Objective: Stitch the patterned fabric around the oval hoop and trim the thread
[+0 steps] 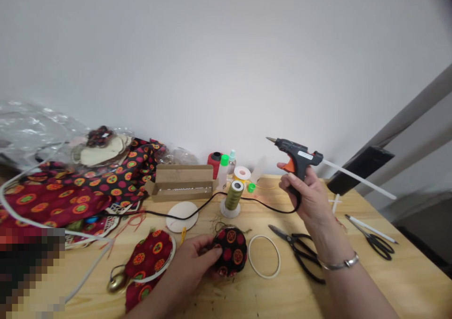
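Note:
My right hand grips a black hot glue gun above the wooden table. Its nozzle points left, and a white glue stick pokes out of its back. The gun's black cord trails left across the table. My left hand holds a small round pad covered in black fabric with orange and red dots down on the table. Just right of the pad lies a white ring.
Black scissors lie by my right wrist, with a second pair and a white stick farther right. An olive thread spool, a cardboard box, a white disc, bottles, printed fabric and a fabric-covered hoop fill the left.

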Demonstrator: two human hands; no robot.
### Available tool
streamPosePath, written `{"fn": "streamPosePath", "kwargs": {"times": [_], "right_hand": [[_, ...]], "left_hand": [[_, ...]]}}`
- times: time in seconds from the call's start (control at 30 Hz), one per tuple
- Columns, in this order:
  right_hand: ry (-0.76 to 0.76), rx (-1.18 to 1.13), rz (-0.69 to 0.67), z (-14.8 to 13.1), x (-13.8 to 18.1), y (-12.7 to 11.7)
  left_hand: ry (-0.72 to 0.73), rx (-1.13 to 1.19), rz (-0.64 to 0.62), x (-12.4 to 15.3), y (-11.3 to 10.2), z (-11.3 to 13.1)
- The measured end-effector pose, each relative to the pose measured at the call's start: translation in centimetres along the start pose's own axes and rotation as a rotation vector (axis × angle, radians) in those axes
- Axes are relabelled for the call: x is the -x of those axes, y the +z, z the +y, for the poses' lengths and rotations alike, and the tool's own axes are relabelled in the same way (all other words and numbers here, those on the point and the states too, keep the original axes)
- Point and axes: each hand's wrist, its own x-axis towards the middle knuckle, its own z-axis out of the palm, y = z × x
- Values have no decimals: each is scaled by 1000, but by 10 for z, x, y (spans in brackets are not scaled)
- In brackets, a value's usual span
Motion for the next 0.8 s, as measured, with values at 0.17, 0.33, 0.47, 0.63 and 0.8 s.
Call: {"fn": "streamPosePath", "kwargs": {"times": [0.17, 0.33, 0.47, 0.63, 0.8], "right_hand": [[30, -75, -9, 11, 10, -1], [23, -70, 12, 20, 22, 0], [24, -107, 11, 23, 27, -3], [-14, -124, -19, 23, 32, 0], [-45, -14, -37, 25, 38, 7]], "left_hand": [[-3, -6, -20, 5, 4, 5], [119, -234, 93, 7, 4, 4], [245, -499, 200, 6, -1, -2], [334, -785, 262, 8, -5, -3], [374, -1015, 273, 12, -3, -2]]}}
